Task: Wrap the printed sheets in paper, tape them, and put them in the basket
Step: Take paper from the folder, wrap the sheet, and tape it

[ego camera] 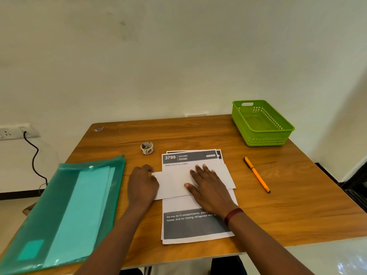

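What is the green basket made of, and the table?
The basket looks like plastic: an even bright green, slightly shiny, with moulded grid holes in its walls. The table looks like wood, with smooth brown grain streaks, though it may be only a wood-look coating.

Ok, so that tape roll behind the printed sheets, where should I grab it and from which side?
Probably from above with the left hand, nearer though now on the wrapping paper. The tape roll seems to lie flat on the table with its hole up, so pinch across the outer rim, or thumb outside, finger in the hole.
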